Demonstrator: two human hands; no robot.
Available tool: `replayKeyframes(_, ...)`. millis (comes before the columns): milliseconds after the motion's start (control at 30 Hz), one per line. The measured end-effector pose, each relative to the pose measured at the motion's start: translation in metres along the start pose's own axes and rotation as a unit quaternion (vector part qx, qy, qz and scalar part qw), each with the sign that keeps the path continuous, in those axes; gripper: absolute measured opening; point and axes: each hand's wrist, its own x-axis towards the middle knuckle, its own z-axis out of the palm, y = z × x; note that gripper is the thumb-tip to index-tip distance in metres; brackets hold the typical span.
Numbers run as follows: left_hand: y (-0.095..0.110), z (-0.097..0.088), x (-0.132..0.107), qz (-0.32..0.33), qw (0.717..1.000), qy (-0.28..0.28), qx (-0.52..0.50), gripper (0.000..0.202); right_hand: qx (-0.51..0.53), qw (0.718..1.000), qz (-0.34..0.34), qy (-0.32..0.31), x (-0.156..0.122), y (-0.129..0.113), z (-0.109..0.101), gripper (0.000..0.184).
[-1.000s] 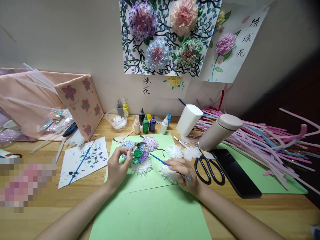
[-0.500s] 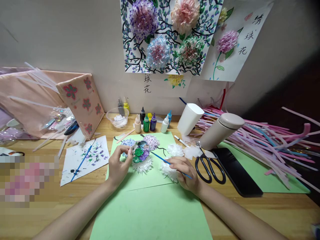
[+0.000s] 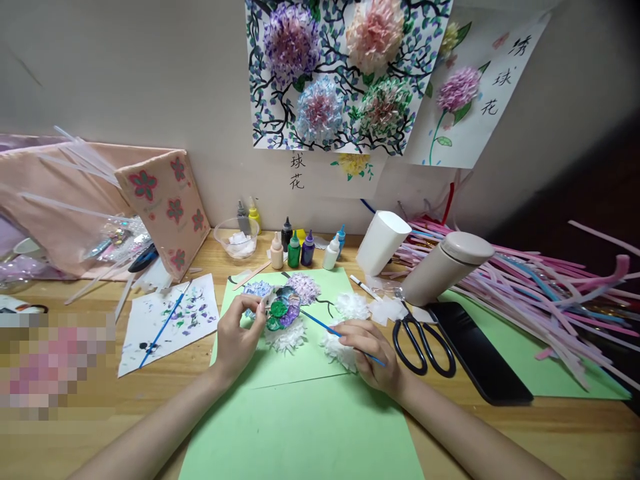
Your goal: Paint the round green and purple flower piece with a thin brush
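Observation:
My left hand (image 3: 237, 337) is closed on the edge of a small paint palette (image 3: 282, 308) smeared with green and purple, held just above the green paper (image 3: 305, 427). My right hand (image 3: 373, 353) pinches a thin blue paintbrush (image 3: 325, 325) whose tip reaches the palette. The right hand rests on a white tissue-paper flower (image 3: 336, 349). More tissue flowers lie around the palette: a blue one (image 3: 256, 289), a lilac one (image 3: 303, 287) and white ones (image 3: 289, 337) (image 3: 351, 305).
Small paint bottles (image 3: 294, 250) and a clear bowl (image 3: 235, 237) stand by the wall. Black scissors (image 3: 423, 343), a black phone (image 3: 480, 360), a beige flask (image 3: 443, 267), a white cup (image 3: 381, 240) and a pile of pink strips (image 3: 540, 283) lie right. A paint-spotted sheet with a second brush (image 3: 167, 320) lies left.
Only the view has shifted slightly; both hands stay in place with the brush tip at the palette.

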Motion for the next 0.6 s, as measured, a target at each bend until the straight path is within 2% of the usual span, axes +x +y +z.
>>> replayKeyframes(233, -0.001, 0.000, 0.000, 0.002, 1.000, -0.002, -0.003, 0.009, -0.001, 1.000, 0.012, 0.015, -0.001, -0.001, 0.001, 0.023)
replayKeyframes(433, 0.000, 0.000, 0.001, 0.000, 1.000, 0.000, -0.003, 0.009, 0.013, 1.000, -0.008, 0.007, -0.006, 0.001, -0.001, 0.026)
replayKeyframes(500, 0.000, 0.000, 0.001, 0.001, 1.000, -0.002, -0.001, 0.010, 0.017, 0.999, 0.015, 0.033, -0.008, 0.005, -0.002, 0.026)
replayKeyframes(600, 0.000, 0.000, 0.001, -0.002, 1.000, -0.006, -0.005, 0.010, 0.025, 0.986, 0.108, 0.122, -0.008, 0.016, -0.002, 0.020)
